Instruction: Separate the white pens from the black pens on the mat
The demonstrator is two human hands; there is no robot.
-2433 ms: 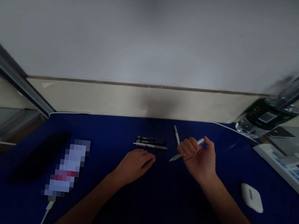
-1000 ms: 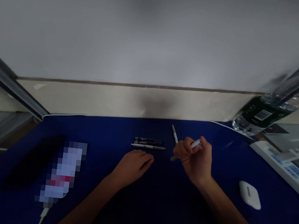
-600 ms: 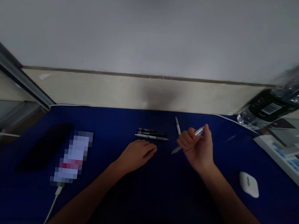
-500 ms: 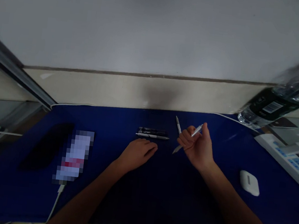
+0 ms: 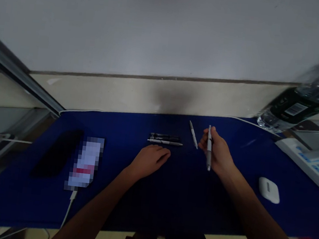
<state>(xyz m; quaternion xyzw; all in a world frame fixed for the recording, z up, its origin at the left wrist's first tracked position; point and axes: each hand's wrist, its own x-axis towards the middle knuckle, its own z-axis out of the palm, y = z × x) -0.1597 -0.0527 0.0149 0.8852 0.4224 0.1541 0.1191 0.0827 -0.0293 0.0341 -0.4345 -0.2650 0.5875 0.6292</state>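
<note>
My right hand [image 5: 218, 153] is closed on a white pen [image 5: 209, 148], which lies across the top of the fingers and points toward me. Just left of that hand a second white pen [image 5: 193, 134] lies on the blue mat [image 5: 168, 189]. My left hand [image 5: 150, 160] rests palm down on the mat with its fingers loosely curled and nothing in it. Right beyond its fingertips lie a black pen [image 5: 164, 137] and a silver pen [image 5: 165, 142], side by side.
A pixelated phone [image 5: 85, 163] on a white cable and a dark flat object [image 5: 57, 157] lie at the mat's left. A white earbud case [image 5: 269, 190] sits at the right. Further right stand a water bottle [image 5: 293, 109] and a white power strip [image 5: 310, 163].
The pen in my right hand has swung from pointing up and right to lying lengthwise over my fingers. The hand turned from palm up to palm down. My left hand stayed put.
</note>
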